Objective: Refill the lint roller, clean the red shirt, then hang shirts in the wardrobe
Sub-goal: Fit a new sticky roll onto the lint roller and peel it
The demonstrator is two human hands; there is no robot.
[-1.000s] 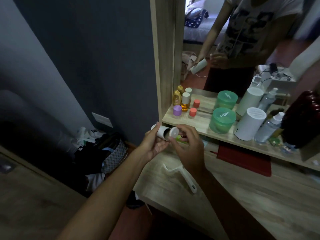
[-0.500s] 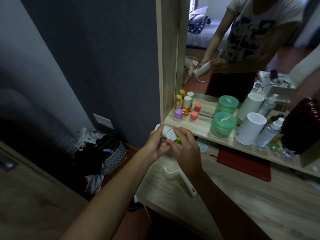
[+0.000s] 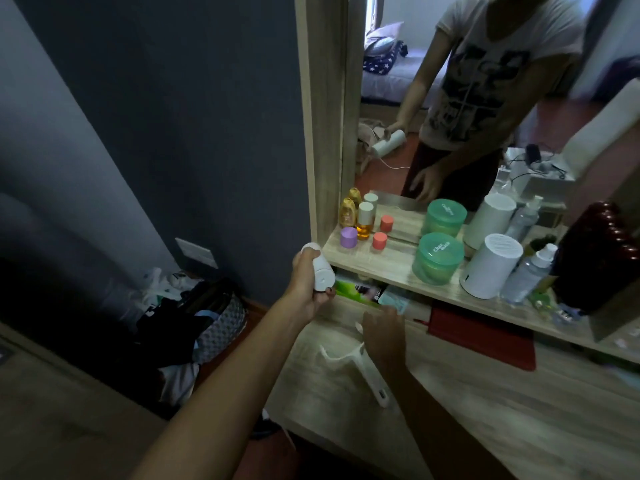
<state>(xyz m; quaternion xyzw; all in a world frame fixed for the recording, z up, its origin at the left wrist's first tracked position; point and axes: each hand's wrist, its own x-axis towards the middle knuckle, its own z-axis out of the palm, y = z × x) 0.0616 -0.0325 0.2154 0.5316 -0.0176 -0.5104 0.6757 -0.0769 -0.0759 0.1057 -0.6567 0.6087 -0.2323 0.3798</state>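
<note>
Left hand [image 3: 306,289] grips white roll [image 3: 320,270]; right hand [image 3: 384,332] hangs relaxed; green jar [image 3: 437,258] reads "Char miss".

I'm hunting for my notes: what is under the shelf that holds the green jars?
Under the shelf lie a green packet, a pale card and a red flat item on the desk. The right hand covers part of that gap, and farther right is too dark to tell.
</note>
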